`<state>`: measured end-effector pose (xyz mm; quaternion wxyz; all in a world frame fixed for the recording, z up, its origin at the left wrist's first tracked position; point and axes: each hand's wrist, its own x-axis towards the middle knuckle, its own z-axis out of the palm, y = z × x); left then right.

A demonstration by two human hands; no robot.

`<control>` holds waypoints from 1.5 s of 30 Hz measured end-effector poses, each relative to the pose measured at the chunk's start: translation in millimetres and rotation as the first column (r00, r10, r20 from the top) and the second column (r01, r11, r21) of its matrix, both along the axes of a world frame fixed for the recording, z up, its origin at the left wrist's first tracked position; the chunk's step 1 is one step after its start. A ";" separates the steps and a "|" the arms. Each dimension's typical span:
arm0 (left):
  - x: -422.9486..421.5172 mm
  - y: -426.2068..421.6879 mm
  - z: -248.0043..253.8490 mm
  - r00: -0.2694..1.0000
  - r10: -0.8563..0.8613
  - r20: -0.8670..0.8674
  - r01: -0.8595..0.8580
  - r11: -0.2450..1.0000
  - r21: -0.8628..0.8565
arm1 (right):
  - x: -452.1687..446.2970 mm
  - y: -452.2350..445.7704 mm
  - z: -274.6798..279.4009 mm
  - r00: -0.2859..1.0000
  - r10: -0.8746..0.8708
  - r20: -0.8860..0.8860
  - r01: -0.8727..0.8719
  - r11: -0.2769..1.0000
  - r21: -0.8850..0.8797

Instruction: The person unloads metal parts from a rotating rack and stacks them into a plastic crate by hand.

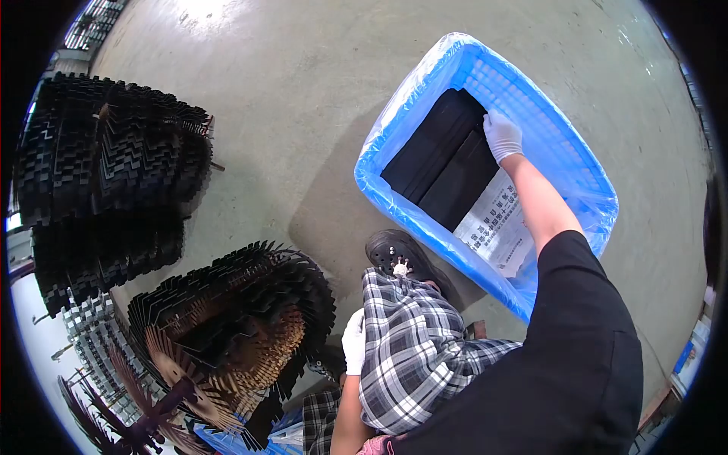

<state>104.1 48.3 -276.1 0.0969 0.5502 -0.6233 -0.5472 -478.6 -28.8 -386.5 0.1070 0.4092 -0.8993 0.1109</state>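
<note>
Grey floor (pixel 288 91) bears a blue-lined plastic crate (pixel 557 148); your white-gloved right hand (pixel 503 136), fingers curled, meets flat black pieces (pixel 447 136), grip unclear; your left hand's (pixel 353 343) opening, beside your knee, can't be told.

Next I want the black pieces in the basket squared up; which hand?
Right, I'd judge: the right hand is inside the basket, at the black pieces; the left hand is outside, beside the plaid-covered leg.

Bright wide-angle view, glare on the floor (pixel 303 98) at upper left, soft shadows, edges curved and black-cornered.
</note>
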 end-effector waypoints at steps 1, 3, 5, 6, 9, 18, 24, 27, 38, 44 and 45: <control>-5.6 -2.6 14.1 0.982 0.019 0.187 -0.050 0.985 0.163 | 2.2 4.9 0.9 1.000 -0.006 -0.024 0.005 1.000 -0.022; -6.9 -3.8 20.1 0.985 0.031 0.168 -0.061 0.983 0.172 | 5.0 19.2 4.2 1.000 -0.012 -0.019 0.012 1.000 -0.012; -10.3 -7.0 24.2 0.990 0.062 0.124 -0.084 0.980 0.181 | 5.1 33.9 9.2 1.000 -0.020 -0.017 0.020 1.000 -0.003; -12.6 -8.4 26.5 0.992 0.076 0.101 -0.094 0.978 0.186 | 5.0 41.1 11.7 1.000 -0.025 -0.017 0.025 1.000 0.002; -67.8 -36.0 80.8 0.926 -0.090 0.366 -0.031 0.950 0.312 | 9.2 62.2 18.9 0.999 -0.046 -0.010 0.046 0.998 0.031; -93.5 -40.3 156.5 0.838 -0.242 0.489 0.013 0.905 0.425 | 1.8 80.7 5.8 0.994 -0.060 0.089 0.049 0.990 0.129; -68.6 -18.3 189.2 0.896 -0.188 0.403 0.002 0.908 0.419 | 2.7 75.4 5.2 0.981 -0.070 0.182 0.039 0.985 0.168; -55.1 -5.7 202.6 0.922 -0.158 0.355 -0.005 0.908 0.418 | 4.0 78.6 8.6 0.974 -0.090 0.206 0.055 0.984 0.170; -42.3 15.2 234.3 0.978 -0.092 0.188 0.006 0.910 0.415 | -13.4 73.2 16.6 0.910 -0.005 0.415 -0.065 0.986 0.154; -48.6 11.2 234.6 0.964 -0.135 0.229 0.031 0.912 0.410 | -6.1 72.2 -7.7 0.826 -0.028 0.564 -0.028 0.996 0.090; -48.8 11.6 234.1 0.964 -0.124 0.237 0.013 0.907 0.422 | 0.7 74.6 -8.1 0.832 -0.038 0.554 -0.009 0.997 0.082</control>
